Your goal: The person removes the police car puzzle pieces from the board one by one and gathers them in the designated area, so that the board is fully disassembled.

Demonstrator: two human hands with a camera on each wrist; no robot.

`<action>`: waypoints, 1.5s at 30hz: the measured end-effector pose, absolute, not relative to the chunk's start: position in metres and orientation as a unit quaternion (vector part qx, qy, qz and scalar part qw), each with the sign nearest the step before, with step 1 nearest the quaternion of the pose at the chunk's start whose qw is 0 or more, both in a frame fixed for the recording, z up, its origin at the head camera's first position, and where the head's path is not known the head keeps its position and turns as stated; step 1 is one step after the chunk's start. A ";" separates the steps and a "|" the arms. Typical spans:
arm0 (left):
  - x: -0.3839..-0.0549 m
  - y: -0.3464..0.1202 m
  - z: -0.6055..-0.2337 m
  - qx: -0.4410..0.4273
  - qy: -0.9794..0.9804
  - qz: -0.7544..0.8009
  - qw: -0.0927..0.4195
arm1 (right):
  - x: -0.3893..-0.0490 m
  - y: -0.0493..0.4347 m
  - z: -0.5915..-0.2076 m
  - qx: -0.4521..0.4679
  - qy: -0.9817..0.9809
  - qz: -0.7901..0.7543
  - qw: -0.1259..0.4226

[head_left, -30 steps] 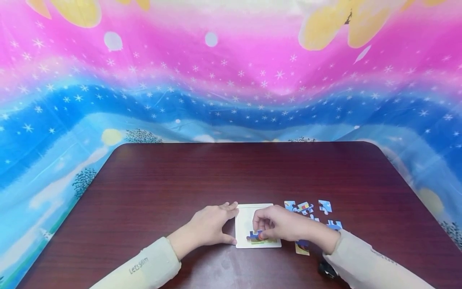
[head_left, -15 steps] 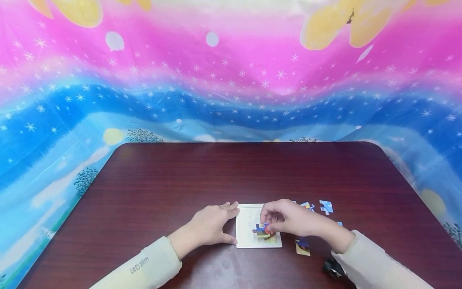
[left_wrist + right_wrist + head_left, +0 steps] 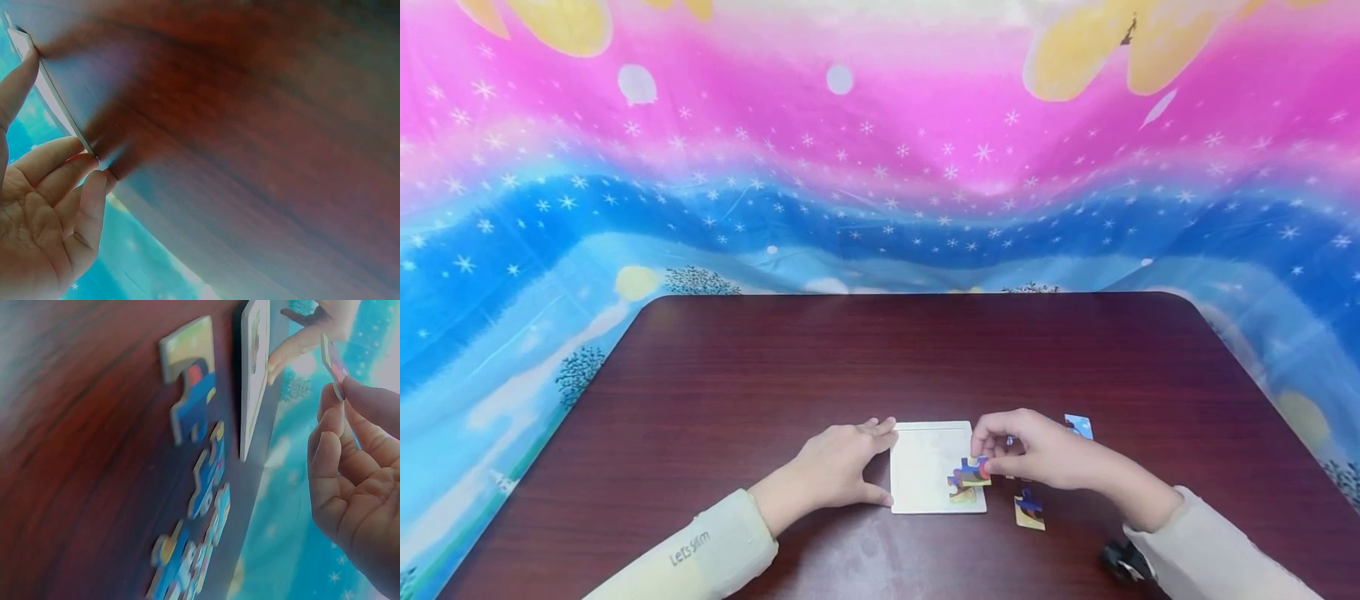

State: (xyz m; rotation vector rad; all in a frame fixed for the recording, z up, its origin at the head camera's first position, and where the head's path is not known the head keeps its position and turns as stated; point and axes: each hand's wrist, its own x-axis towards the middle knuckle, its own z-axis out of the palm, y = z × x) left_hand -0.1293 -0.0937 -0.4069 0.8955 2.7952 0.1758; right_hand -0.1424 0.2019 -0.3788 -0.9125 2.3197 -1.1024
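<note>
A white puzzle board lies on the table, with a yellowish jigsaw piece at its lower right corner. My left hand touches the board's left edge with its thumb and fingertips, the fingers fairly straight. Between thumb and fingers, my right hand pinches a blue, red and yellow jigsaw piece. That piece is above the board's right side, tilted, and appears edge-on in the right wrist view. Right of the board lies a loose jigsaw piece, blue and yellow.
More loose pieces lie on the dark red wooden table, partly hidden by the right hand in the head view. A light blue piece sits farther back. A black object is beside the right sleeve. A patterned cloth hangs behind.
My right hand has lifted the pinched jigsaw piece and moved it right, from low over the board's lower part to its right edge. The left hand stays at the board's left edge.
</note>
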 end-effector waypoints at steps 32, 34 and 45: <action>-0.129 -0.096 -0.407 0.312 0.944 0.056 0.094 | -0.124 0.288 -0.401 -0.332 0.810 -0.439 0.204; -0.129 -0.096 -0.407 0.310 0.944 0.057 0.095 | -0.123 0.292 -0.401 -0.326 0.810 -0.439 0.212; -0.129 -0.095 -0.407 0.309 0.944 0.062 0.097 | -0.119 0.304 -0.411 -0.322 0.806 -0.434 0.242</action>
